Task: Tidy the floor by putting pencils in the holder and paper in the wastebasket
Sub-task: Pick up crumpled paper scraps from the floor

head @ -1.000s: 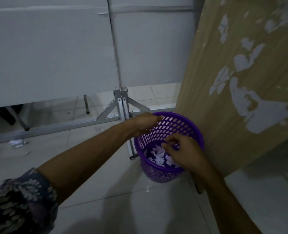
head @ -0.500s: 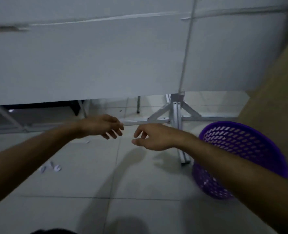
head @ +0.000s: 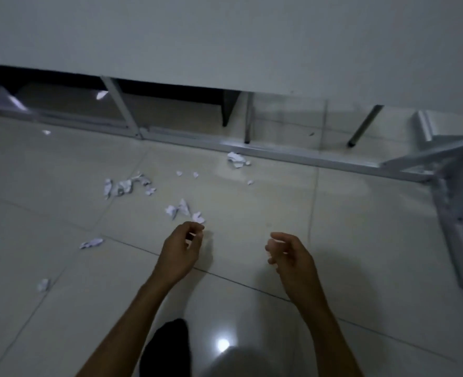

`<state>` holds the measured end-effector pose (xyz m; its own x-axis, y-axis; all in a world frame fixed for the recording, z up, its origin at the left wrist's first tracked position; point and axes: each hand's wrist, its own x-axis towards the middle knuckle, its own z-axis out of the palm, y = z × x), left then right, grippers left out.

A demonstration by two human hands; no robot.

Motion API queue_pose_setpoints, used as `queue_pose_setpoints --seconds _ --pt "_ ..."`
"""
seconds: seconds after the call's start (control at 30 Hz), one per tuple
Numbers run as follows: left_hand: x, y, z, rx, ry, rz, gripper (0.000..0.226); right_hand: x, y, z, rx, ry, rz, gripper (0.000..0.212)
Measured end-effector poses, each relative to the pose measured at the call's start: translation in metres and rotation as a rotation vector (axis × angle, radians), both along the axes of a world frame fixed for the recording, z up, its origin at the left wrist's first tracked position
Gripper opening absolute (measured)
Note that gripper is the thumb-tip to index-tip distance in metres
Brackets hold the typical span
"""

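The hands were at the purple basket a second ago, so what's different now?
Both hands left the wastebasket, now out of view, and swung left. The left hand reaches toward the nearest paper scraps; the right hand hovers beside it. Both remain empty, fingers loosely curled. Scraps lie scattered on the floor.

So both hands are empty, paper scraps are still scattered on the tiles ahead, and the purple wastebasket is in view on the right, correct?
Not quite: the head view shows no wastebasket. Both the left hand and the right hand look empty, and paper scraps do lie ahead on the tiles.
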<state>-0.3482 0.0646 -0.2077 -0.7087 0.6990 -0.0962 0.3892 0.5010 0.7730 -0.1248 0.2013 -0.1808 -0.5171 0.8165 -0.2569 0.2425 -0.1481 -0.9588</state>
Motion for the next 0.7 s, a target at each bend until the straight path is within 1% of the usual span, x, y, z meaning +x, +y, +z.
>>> queue_pose_setpoints --seconds 0.1,0.17,0.23,0.3,0.33,0.4,0.43,0.47,0.57,0.63,0.7 --pt "-0.037 -0.026 -0.031 0.032 0.167 0.040 0.014 -0.042 -0.027 -0.034 0.006 -0.036 0.003 0.011" --pt "-0.065 -0.027 -0.042 0.069 0.292 0.022 0.013 -0.071 -0.037 -0.050 0.045 -0.090 0.098 0.013" --pt "-0.091 -0.016 -0.048 0.093 0.345 0.008 0.017 -0.098 -0.037 -0.060 0.088 -0.134 0.202 0.019" --pt "-0.113 -0.002 -0.054 0.095 0.364 0.001 0.014 -0.124 -0.032 -0.066 0.169 -0.184 0.249 0.024" --pt "-0.121 0.006 -0.059 0.072 0.376 -0.019 0.019 -0.136 -0.028 -0.068 0.233 -0.203 0.246 0.026" --pt "-0.133 0.019 -0.068 0.011 0.385 -0.075 0.047 -0.159 -0.019 -0.070 0.351 -0.223 0.214 0.029" --pt "-0.139 0.023 -0.074 -0.008 0.368 -0.094 0.054 -0.170 -0.016 -0.072 0.388 -0.234 0.204 0.031" --pt "-0.143 0.025 -0.081 -0.008 0.359 -0.111 0.053 -0.179 -0.012 -0.074 0.413 -0.243 0.213 0.033" --pt "-0.149 0.022 -0.100 0.040 0.408 -0.117 0.038 -0.197 -0.004 -0.083 0.441 -0.273 0.320 0.038" --pt "-0.152 0.022 -0.110 0.061 0.465 -0.125 0.031 -0.202 -0.003 -0.091 0.465 -0.307 0.343 0.032" --pt "-0.150 0.023 -0.116 0.049 0.496 -0.150 0.028 -0.202 -0.009 -0.097 0.474 -0.338 0.320 0.024"
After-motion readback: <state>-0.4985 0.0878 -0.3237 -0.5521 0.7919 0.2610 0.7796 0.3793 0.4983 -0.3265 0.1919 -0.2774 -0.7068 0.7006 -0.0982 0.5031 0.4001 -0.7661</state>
